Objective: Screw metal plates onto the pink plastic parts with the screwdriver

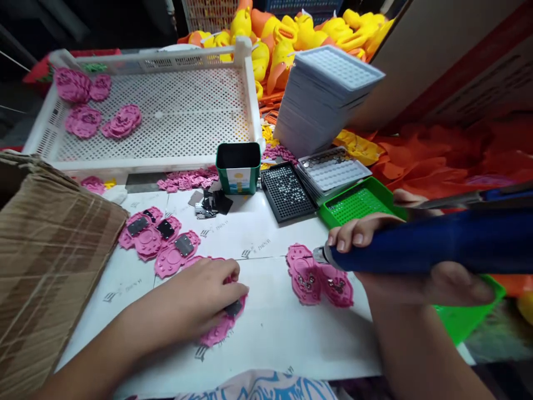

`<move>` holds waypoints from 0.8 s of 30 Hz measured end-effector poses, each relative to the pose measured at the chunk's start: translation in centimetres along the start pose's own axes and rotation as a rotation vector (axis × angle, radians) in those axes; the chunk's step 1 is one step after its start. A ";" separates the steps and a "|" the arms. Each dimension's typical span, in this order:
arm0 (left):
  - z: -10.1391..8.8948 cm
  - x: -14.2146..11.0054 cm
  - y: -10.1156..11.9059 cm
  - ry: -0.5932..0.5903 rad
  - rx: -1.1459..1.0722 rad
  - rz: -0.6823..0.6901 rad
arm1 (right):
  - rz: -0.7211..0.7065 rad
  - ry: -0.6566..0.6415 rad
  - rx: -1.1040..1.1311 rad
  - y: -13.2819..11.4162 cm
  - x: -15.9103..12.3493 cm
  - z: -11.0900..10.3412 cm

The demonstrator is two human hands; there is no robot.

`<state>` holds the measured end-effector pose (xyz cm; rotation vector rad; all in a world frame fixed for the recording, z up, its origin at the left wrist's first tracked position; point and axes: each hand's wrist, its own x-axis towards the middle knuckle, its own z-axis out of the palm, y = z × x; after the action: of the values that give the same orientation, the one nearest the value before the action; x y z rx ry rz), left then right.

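Note:
My left hand (204,300) rests low over the table, its fingers curled on a pink plastic part (219,333) with a dark square piece on it; the hand hides much of the part. My right hand (362,230) is wrapped round a blue electric screwdriver (416,244). Its metal tip points left, over a pair of pink plastic parts (306,280) with small shiny metal pieces on them. I cannot tell whether the tip touches them. Left of centre, several pink parts with dark square pieces (175,253) lie close to my left hand.
A white crate (158,161) holds pink parts. A cardboard box (62,250) stands left. Near the middle are a green tin (238,178), a black perforated tray (287,191) and a green tray (360,200). Behind rise stacked white trays (320,100) and yellow plastic pieces (283,33).

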<state>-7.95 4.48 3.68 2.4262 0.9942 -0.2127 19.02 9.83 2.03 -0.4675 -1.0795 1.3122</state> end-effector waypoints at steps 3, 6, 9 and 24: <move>-1.3 -1.1 0.1 0.013 -0.091 -0.002 | -0.022 0.007 -0.009 -0.1 0.2 0.3; -2.3 -1.9 -0.4 0.033 -0.201 -0.025 | -0.008 0.028 0.000 -0.3 0.4 0.4; -2.8 -2.1 -1.0 0.023 -0.295 -0.053 | 0.000 0.055 0.008 -0.3 0.5 0.3; -3.0 -2.8 -6.0 0.212 -0.140 -0.263 | -0.010 0.058 0.050 -0.4 0.5 0.1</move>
<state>-14.31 7.92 4.85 2.2198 1.3764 0.0263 19.10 10.22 2.55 -0.4598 -0.9982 1.3065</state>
